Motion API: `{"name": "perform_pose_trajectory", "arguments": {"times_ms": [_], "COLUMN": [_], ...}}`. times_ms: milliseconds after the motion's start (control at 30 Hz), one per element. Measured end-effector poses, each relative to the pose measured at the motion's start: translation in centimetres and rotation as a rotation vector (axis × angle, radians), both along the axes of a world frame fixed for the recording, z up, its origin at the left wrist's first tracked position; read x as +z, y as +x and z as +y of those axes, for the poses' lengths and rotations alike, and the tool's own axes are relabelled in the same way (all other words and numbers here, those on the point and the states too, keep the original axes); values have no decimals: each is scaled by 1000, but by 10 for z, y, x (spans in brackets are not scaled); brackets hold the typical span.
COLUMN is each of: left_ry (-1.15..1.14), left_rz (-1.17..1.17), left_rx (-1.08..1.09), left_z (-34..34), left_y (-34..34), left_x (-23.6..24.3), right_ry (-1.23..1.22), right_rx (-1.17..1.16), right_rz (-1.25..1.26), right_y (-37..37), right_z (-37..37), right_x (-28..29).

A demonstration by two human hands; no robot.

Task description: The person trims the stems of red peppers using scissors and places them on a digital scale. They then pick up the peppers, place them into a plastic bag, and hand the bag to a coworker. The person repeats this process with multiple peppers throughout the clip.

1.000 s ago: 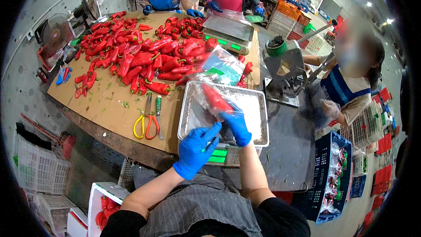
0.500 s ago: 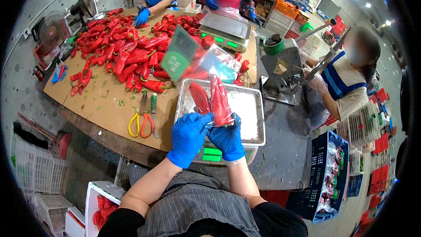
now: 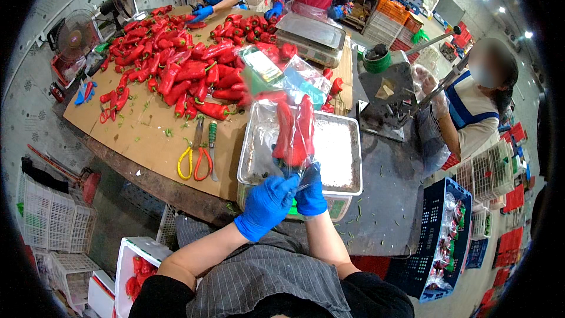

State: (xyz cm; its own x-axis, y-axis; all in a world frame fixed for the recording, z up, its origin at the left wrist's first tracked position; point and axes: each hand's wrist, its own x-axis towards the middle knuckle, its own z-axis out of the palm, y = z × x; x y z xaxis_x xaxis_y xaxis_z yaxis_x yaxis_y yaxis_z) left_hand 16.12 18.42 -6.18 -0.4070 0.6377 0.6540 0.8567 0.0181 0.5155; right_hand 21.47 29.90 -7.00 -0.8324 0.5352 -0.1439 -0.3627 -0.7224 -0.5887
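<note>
A clear plastic bag with long red peppers in it stands upright above the metal tray of a scale. My left hand, in a blue glove, is closed on the bag's lower end. Beside it my right hand, also blue-gloved, pinches the gathered plastic at the right. The fingertips are partly hidden behind the bag and each other. Just beyond the tray lie flat clear bags with teal print and a blurred green card.
A large heap of red peppers covers the cardboard. Scissors and a green-handled knife lie left of the tray. A second scale stands farther back. Co-workers stand across and at right, near a metal hand press. A blue crate holds bagged peppers.
The left pepper, earlier tilted apart from the bagged one, now stands close beside it within the plastic. My hands have drawn slightly lower and nearer. The green card beyond has tipped down.
</note>
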Motion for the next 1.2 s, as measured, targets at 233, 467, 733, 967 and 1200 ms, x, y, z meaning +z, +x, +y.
{"name": "perform_pose_trajectory", "arguments": {"times_ms": [233,467,733,967,1200], "left_ry": [-133,-159,-150,-288,-400], "left_rz": [133,252,-44,-283,-716], "left_rx": [136,-253,-484,-558,-903], "left_z": [14,-10,-14,-21,-36], "left_y": [-3,28,39,27,40], "left_x": [41,-2,6,13,15], "right_ry": [698,1075,881,832,990], "right_rx": [-154,-331,-314,-298,-274], "right_rz": [-206,-312,-244,-143,-256], "right_y": [-4,-13,-27,-28,-39], "right_z": [-4,4,7,1,-3], "right_x": [-22,0,-7,28,31]}}
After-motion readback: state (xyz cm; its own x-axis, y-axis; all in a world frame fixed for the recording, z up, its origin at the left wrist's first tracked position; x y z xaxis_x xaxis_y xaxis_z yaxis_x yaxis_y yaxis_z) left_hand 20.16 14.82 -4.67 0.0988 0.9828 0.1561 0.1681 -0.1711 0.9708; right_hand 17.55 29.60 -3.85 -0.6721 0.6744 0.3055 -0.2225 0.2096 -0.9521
